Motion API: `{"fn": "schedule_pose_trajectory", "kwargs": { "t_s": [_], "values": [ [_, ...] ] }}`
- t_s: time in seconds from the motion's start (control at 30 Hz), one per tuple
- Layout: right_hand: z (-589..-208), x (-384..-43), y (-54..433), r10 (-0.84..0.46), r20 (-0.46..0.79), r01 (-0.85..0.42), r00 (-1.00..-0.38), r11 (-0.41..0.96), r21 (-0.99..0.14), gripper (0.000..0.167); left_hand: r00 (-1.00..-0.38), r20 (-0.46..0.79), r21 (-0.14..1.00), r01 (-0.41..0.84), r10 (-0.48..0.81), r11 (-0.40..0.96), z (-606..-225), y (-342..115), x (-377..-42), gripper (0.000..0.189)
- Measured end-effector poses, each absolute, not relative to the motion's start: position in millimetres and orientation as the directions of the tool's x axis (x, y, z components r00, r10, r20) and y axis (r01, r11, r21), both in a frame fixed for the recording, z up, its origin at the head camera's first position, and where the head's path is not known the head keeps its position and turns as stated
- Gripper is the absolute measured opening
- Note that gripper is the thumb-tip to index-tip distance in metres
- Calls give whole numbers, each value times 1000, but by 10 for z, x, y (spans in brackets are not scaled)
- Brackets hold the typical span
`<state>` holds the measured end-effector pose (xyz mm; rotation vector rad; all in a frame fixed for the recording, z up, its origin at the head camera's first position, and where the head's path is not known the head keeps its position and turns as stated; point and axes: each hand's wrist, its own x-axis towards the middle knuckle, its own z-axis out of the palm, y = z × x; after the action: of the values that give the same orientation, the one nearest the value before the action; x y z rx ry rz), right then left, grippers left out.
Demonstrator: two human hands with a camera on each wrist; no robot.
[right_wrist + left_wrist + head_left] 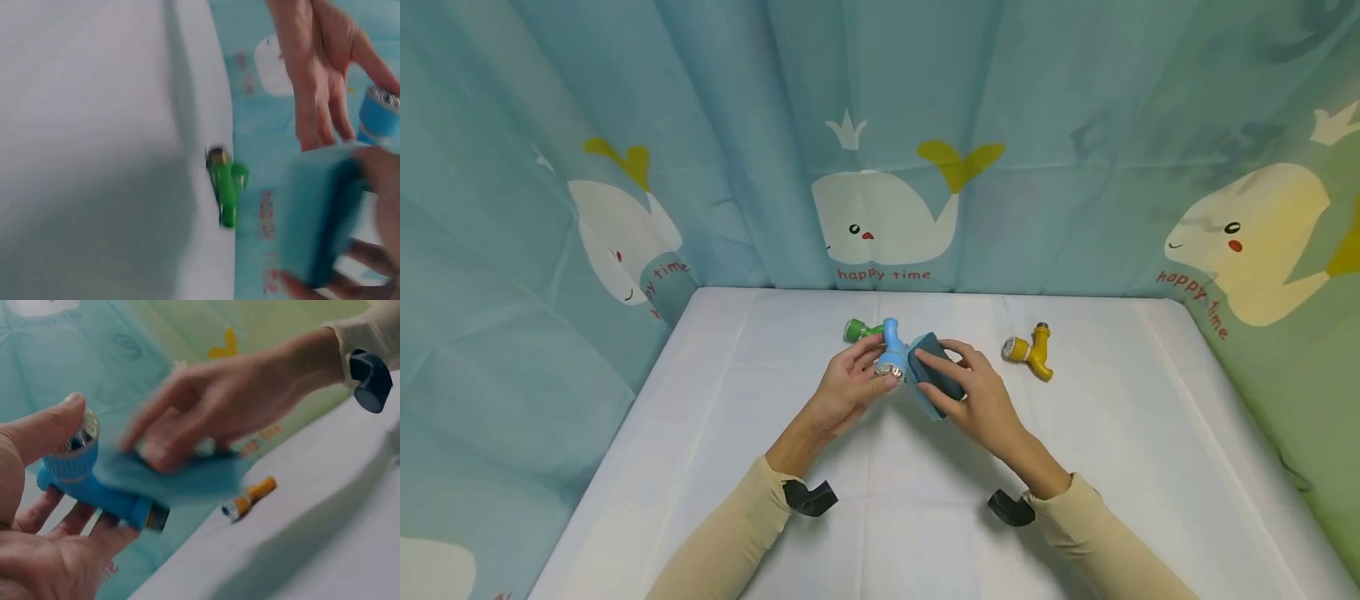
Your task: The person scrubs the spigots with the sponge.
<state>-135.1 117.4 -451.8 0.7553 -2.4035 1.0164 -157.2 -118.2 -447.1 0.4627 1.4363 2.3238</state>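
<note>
Two bare hands work above one white-covered table (730, 408), with three toy-like taps in view: one blue, one green, one yellow.

The left hand (850, 385) grasps the blue tap (891, 343), its thumb on the silver-faced knob and its fingers beneath the body. The blue tap is held up off the table near the centre of the head view, with the hand at its 8 o'clock.

At the tap's 4 o'clock, the right hand (977, 393) grips one two-toned blue pad (943, 379) between fingers and thumb. The pad is blurred in both wrist views and close beside the tap; whether they touch, I cannot tell.

The green tap (855, 330) lies on the table at the blue tap's 10 o'clock, partly hidden by the left hand. The yellow tap (1039, 354) lies at about 3 o'clock, apart from both hands.

Two beige sleeves (722, 533) each meet one black strap (808, 498). At 12 o'clock hangs a blue-green curtain (910, 67) printed with white whales (887, 217).
</note>
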Motion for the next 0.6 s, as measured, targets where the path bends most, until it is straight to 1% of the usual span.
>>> {"fn": "schedule_pose_trajectory", "kwargs": {
  "t_s": [0.1, 0.2, 0.23, 0.33, 0.43, 0.5, 0.6],
  "values": [
    [-4500, -1348, 1183, -289, 570, -599, -769, 637, -485, 47, -902, 79, 885, -133, 425, -446, -4476, -1184, -1585, 70],
    [-4444, -1365, 1141, -257, 584, -596, -770, 615, -516, 48, -918, 69, 877, -131, 391, -463, -4460, -1153, -1595, 68],
    [-4428, -1368, 1122, -262, 587, -600, -766, 619, -508, 47, -925, 65, 873, -129, 375, -470, -4453, -1136, -1595, 68],
    [-4391, -1362, 1080, -310, 576, -599, -756, 684, -417, 45, -951, 31, 864, -130, 309, -487, -4444, -1078, -1595, 68],
    [-4368, -1347, 1059, -332, 565, -565, -755, 767, -304, 43, -976, -33, 840, -145, 217, -522, -4451, -1032, -1589, 60],
    [-4344, -1335, 1038, -336, 566, -556, -753, 785, -273, 42, -983, -60, 830, -147, 175, -538, -4453, -1009, -1588, 55],
    [-4327, -1334, 1017, -369, 569, -567, -735, 794, -217, 42, -987, -53, 828, -127, 149, -546, -4443, -989, -1586, 52]
  ]
}}
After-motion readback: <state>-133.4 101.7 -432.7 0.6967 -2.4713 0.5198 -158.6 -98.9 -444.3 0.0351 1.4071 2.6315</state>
